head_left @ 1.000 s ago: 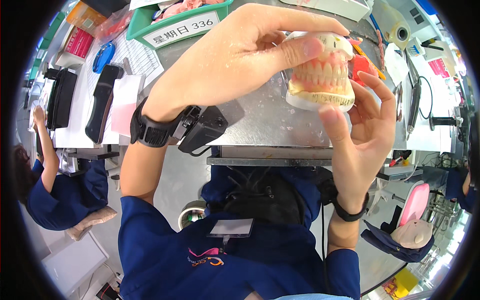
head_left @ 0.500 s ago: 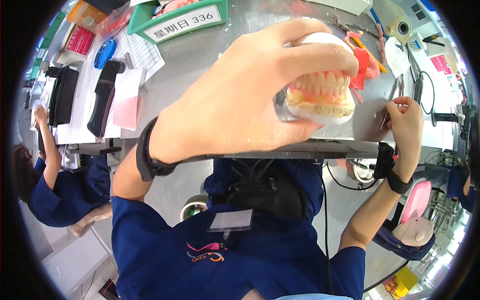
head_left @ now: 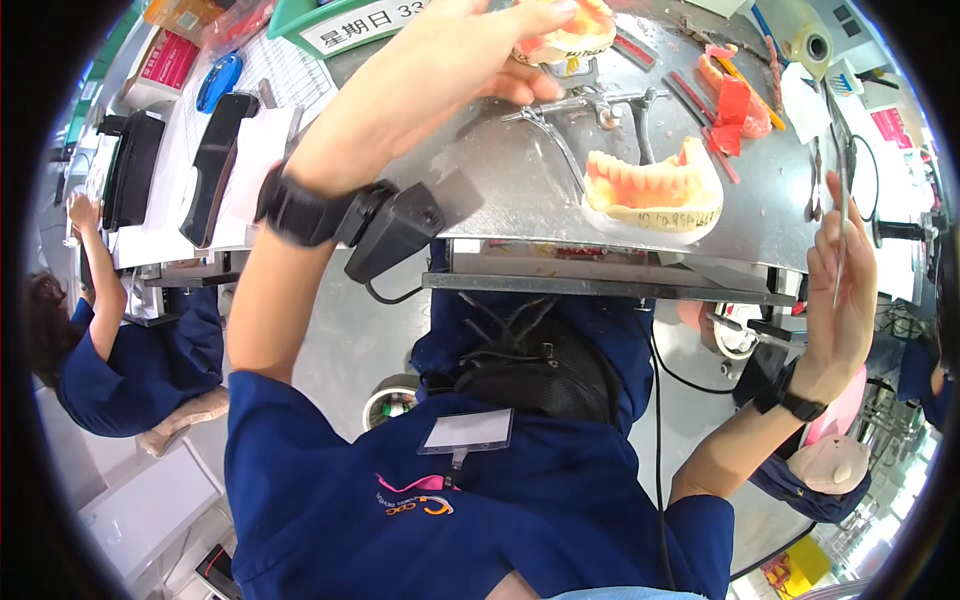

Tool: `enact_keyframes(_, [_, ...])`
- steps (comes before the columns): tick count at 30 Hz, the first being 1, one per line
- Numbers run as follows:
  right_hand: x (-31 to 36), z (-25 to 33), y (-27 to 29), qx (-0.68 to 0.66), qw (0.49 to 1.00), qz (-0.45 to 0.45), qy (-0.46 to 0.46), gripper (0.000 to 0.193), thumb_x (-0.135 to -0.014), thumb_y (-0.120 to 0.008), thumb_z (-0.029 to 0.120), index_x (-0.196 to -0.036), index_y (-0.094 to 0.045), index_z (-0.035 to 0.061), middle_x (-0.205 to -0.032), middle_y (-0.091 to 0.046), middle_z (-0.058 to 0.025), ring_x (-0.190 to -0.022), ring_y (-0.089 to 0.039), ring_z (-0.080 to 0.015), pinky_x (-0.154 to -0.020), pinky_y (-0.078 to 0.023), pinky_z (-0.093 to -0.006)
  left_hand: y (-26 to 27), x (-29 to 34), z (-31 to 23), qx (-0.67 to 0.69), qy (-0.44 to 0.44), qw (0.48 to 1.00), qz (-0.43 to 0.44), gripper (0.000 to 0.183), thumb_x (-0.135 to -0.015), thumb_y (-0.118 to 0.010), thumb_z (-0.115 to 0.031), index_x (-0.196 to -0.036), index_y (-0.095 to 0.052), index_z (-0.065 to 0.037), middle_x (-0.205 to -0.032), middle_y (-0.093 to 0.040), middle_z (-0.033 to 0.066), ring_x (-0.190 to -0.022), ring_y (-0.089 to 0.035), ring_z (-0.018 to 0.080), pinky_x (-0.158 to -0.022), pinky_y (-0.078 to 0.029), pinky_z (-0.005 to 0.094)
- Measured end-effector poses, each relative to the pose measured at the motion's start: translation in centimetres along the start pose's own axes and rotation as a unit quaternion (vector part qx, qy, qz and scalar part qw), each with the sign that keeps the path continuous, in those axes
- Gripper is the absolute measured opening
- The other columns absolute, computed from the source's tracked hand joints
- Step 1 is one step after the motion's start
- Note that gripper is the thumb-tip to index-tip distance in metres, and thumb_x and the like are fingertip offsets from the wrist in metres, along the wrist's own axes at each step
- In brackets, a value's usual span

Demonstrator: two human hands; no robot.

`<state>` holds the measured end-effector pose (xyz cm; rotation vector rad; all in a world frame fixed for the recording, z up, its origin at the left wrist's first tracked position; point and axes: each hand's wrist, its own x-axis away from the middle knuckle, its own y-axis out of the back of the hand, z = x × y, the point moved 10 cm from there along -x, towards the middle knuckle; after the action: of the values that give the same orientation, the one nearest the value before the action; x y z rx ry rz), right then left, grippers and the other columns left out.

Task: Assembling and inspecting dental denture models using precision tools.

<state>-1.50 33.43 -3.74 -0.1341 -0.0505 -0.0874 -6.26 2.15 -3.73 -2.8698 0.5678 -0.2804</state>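
Note:
A hinged metal dental articulator (head_left: 608, 112) lies opened on the metal bench. Its lower denture model (head_left: 655, 188), pink wax with a row of teeth on a white plaster base, sits near the bench's front edge. The upper denture model (head_left: 572, 42) is swung back at the far side, partly cut off by the picture's top. My left hand (head_left: 420, 85) grips this upper half, thumb over it and fingers beneath. At the right, my right hand (head_left: 845, 285) holds a long thin metal hand tool (head_left: 842, 200) upright between its fingers.
Red wax pieces (head_left: 732, 112) and a yellow-orange stick (head_left: 752, 85) lie right of the articulator. Beyond my left arm are a green bin (head_left: 290, 25), a black case (head_left: 215, 165) and a blue round lid (head_left: 218, 82). Another person (head_left: 130, 350) works at the far left.
The articulator, closed in my left hand before, now rests on the bench, opened, its upper half swung away. My right hand has lifted a thin metal tool from the bench.

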Motion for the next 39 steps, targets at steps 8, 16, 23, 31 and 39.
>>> enact_keyframes(8, [6.0,4.0,-9.6,-0.011,0.979,0.092,0.182,0.026,-0.097,-0.051,0.009,-0.120,-0.043,0.0008,-0.103,-0.049,-0.0127,-0.085,-0.054,-0.0178,-0.075,-0.046,-0.0271,-4.7,7.1,-3.0,-0.323,-0.402,0.856,-0.035,0.073,-0.056,-0.094,-0.008,-0.118,-0.061,0.010,-0.113,-0.067,0.0196,-0.104,-0.066,0.0244,-0.093,-0.051,0.0342])
enact_keyframes(16, [7.3,5.0,-12.7,0.133,0.900,0.203,0.361,0.022,-0.101,-0.054,0.016,-0.116,-0.047,0.0020,-0.109,-0.061,-0.0283,-0.102,-0.065,-0.0442,-0.089,-0.055,-0.0522,-6.1,7.5,-2.8,-0.372,-0.447,0.811,-0.064,0.061,-0.054,-0.094,-0.012,-0.107,-0.070,0.006,-0.102,-0.071,0.0175,-0.093,-0.070,0.0252,-0.081,-0.055,0.0315])
enact_keyframes(23, [7.6,5.1,-13.8,0.193,0.874,0.214,0.392,0.020,-0.102,-0.051,0.015,-0.113,-0.045,0.0005,-0.103,-0.065,-0.0306,-0.097,-0.068,-0.0449,-0.087,-0.057,-0.0483,-6.5,7.9,-3.2,-0.388,-0.470,0.791,-0.049,0.061,-0.055,-0.094,-0.012,-0.108,-0.070,0.005,-0.102,-0.071,0.0187,-0.094,-0.070,0.0263,-0.081,-0.055,0.0322])
enact_keyframes(31, [7.6,5.8,-14.8,0.272,0.845,0.242,0.391,0.020,-0.101,-0.051,0.011,-0.113,-0.044,-0.0024,-0.101,-0.065,-0.0322,-0.095,-0.069,-0.0432,-0.086,-0.057,-0.0495,-6.7,8.0,-3.3,-0.390,-0.504,0.771,-0.022,0.059,-0.058,-0.093,-0.009,-0.109,-0.069,0.007,-0.102,-0.070,0.0193,-0.091,-0.071,0.0261,-0.080,-0.056,0.0312])
enact_keyframes(39, [8.0,5.4,-13.4,0.289,0.853,0.120,0.417,0.020,-0.101,-0.051,0.010,-0.113,-0.045,-0.0035,-0.097,-0.066,-0.0325,-0.090,-0.070,-0.0424,-0.086,-0.057,-0.0482,-6.9,8.0,-3.4,-0.393,-0.510,0.765,-0.012,0.060,-0.057,-0.093,-0.008,-0.109,-0.068,0.008,-0.101,-0.070,0.0202,-0.090,-0.071,0.0254,-0.077,-0.057,0.0299])
